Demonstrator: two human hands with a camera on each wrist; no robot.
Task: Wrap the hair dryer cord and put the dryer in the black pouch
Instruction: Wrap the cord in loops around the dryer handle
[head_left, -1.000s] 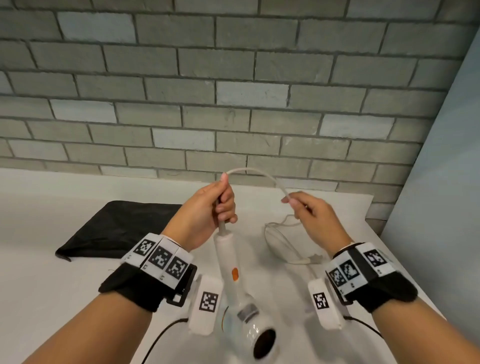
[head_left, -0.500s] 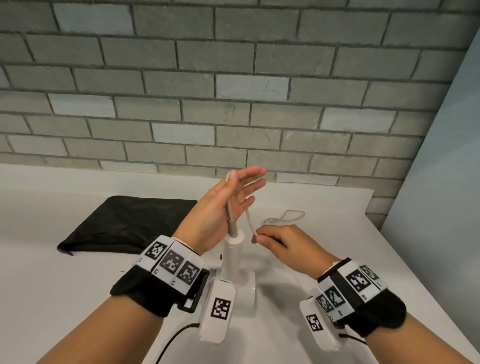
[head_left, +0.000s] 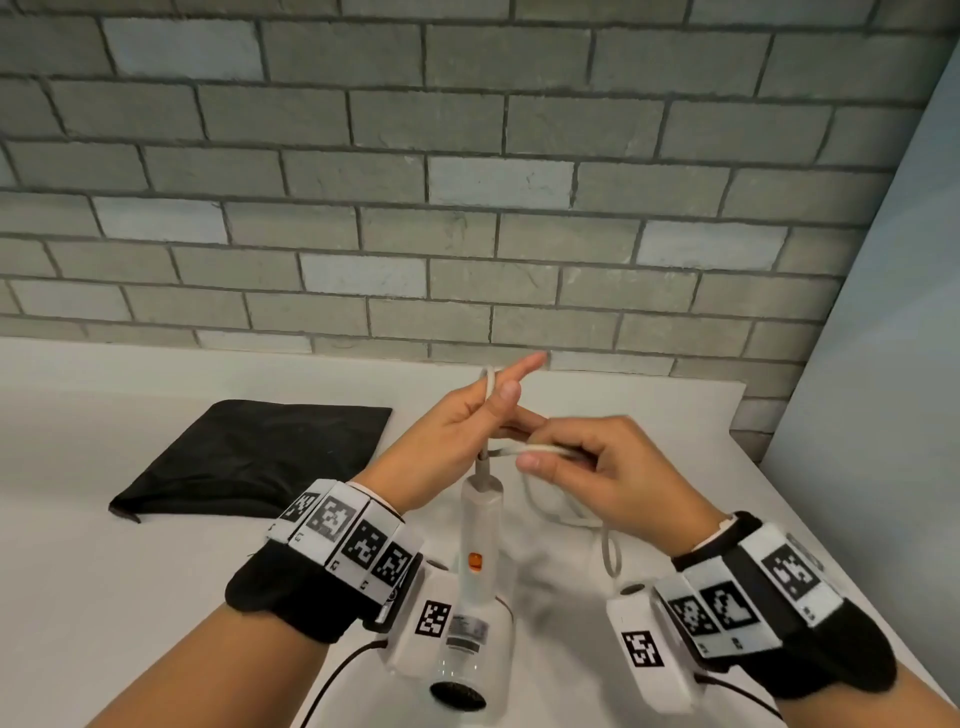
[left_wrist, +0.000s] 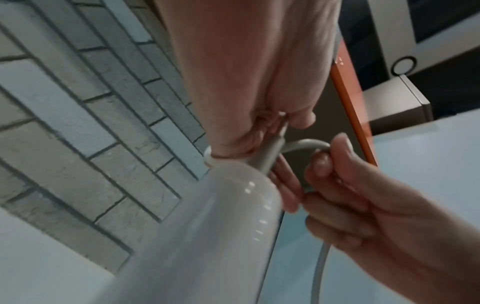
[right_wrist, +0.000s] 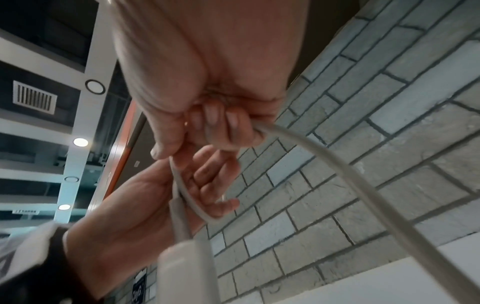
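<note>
We've got the hair dryer (head_left: 480, 525) handle-up on the table (head_left: 156, 597), with the black pouch (head_left: 254, 457) lying flat off to its left. Above the dryer's handle our left hand (head_left: 457, 421) thumb-pins a cord (head_left: 540, 449) loop, other fingers straight, while our right hand (head_left: 597, 467) pinches the cord. That thumb hold looks thin, so one hard tug probably slips the loop or tips the dryer.

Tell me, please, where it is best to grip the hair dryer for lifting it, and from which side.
Grip the hair dryer by its slim handle, above the orange switch, coming level from the left. The handle stands upright, so fingers can likely wrap it; the left hand pinches the cord just above it.
</note>
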